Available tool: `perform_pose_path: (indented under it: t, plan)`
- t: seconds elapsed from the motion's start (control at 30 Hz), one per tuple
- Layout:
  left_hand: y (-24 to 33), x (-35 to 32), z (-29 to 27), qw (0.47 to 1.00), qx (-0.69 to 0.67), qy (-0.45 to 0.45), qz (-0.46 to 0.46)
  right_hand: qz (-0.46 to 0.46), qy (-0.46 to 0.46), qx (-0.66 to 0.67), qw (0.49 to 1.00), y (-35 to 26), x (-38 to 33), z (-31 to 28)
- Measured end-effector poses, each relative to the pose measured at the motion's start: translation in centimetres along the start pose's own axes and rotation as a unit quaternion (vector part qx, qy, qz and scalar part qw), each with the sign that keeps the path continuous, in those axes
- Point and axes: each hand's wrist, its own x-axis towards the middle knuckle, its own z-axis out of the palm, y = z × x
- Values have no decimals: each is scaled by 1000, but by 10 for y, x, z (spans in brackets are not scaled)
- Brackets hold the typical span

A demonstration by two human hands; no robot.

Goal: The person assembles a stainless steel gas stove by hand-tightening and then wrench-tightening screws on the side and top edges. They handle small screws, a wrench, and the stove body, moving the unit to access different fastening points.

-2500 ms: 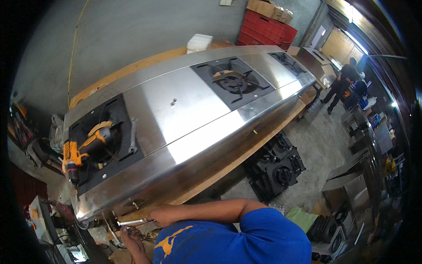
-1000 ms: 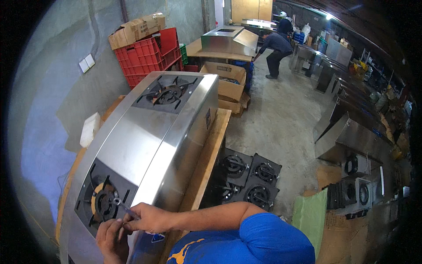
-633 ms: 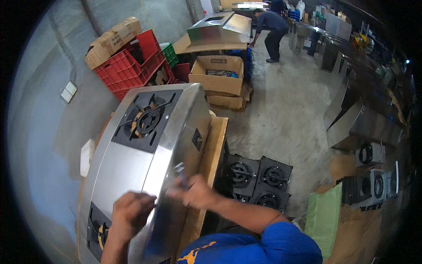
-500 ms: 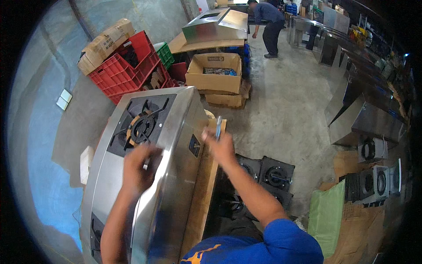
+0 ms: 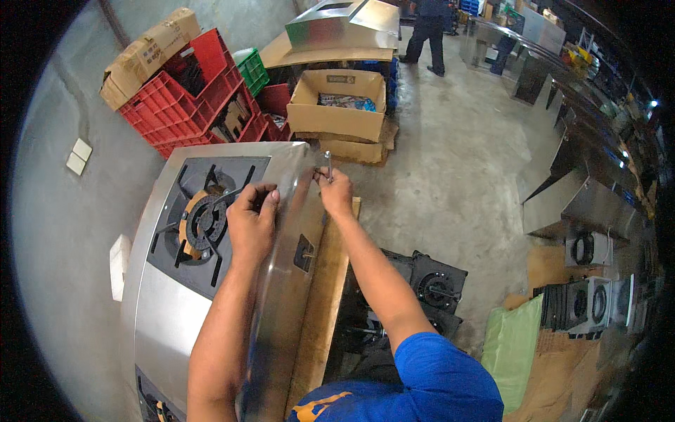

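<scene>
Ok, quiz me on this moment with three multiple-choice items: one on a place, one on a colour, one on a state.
1. Where does the left hand rest?
A. On the steel stove top beside the burner
B. On the cardboard box
C. On the floor

2. What colour are the stacked crates behind the stove?
A. Blue
B. Red
C. Yellow

3. What is the state of the right hand?
A. Open and empty
B. Out of view
C. Closed on a thin metal tool at the stove's far corner

Answers: 1 A, the fingers lie on the steel edge next to the burner; 2 B, the plastic crates are red; 3 C, the tool sticks up from its grip.
</scene>
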Motion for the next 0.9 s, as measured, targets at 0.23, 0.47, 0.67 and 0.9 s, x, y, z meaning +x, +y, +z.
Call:
perform_pose_path:
  t: [0.23, 0.47, 0.67, 0.9]
  plan:
    - [1, 0, -2, 1000, -19, -6, 0, -11, -4, -7, 1000, -8, -2, -7]
    - [0, 1, 0, 999, -31, -2, -8, -17, 5, -90, 996, -19, 8, -3]
    - [-5, 3, 0, 999, -33, 1, 11, -9, 6, -52, 999, -15, 2, -3]
    - [-5, -6, -4, 999, -36, -6, 3, 4, -13, -113, 993, -16, -4, -1]
